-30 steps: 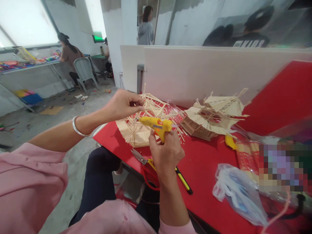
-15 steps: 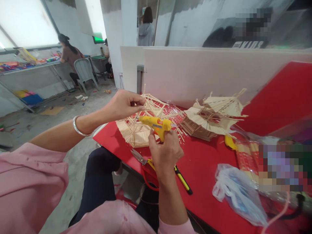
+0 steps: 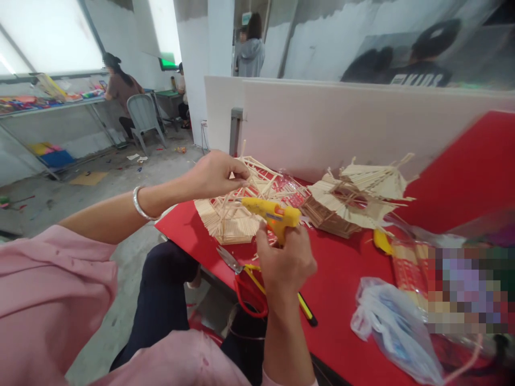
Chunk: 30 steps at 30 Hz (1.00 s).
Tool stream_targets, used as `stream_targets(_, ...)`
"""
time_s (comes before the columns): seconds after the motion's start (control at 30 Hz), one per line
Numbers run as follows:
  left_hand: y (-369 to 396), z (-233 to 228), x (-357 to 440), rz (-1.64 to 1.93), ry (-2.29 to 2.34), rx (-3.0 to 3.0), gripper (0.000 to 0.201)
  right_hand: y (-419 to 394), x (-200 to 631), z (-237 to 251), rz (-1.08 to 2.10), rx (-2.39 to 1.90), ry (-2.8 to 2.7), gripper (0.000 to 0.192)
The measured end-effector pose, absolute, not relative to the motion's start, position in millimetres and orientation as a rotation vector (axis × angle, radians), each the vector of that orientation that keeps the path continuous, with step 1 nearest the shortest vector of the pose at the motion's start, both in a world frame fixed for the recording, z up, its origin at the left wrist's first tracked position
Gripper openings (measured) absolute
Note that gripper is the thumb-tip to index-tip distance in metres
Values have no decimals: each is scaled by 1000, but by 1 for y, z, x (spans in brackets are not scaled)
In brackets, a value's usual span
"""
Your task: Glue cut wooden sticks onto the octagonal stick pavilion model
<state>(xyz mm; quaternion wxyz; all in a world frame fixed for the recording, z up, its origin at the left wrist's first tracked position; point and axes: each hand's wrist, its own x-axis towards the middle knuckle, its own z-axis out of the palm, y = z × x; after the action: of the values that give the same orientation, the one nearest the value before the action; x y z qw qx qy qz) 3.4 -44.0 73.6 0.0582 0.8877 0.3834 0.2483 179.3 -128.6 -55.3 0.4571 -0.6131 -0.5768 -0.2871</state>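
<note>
"KIDS" reads on a black shirt; right fingers grip the yellow plastic glue gun, shifted rightward; left fingers pinch, seemingly, a slim pale wooden stick.

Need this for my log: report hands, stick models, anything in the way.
Right hand gripping glue gun. Left hand at nearest stick model, grip unclear. Possible snag: scissors by right hand.

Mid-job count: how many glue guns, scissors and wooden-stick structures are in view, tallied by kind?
Glue gun: 1
Scissors: 1 pair
Wooden-stick structures: 2 (left structure, right structure)
Total: 4
</note>
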Motion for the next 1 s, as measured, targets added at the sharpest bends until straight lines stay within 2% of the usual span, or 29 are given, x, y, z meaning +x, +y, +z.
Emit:
stream_targets(0.33,-39,71,18,457,1306,2761,18,-121,203,-55,-962,-1562,-1341,12)
stream_targets(0.73,-36,82,27,216,1298,2779,18,-120,204,-53,-989,-1554,-1347,15)
stream_targets(1.0,-38,83,30,193,1257,2845,17,-119,205,-55,-971,-1535,-1346,16)
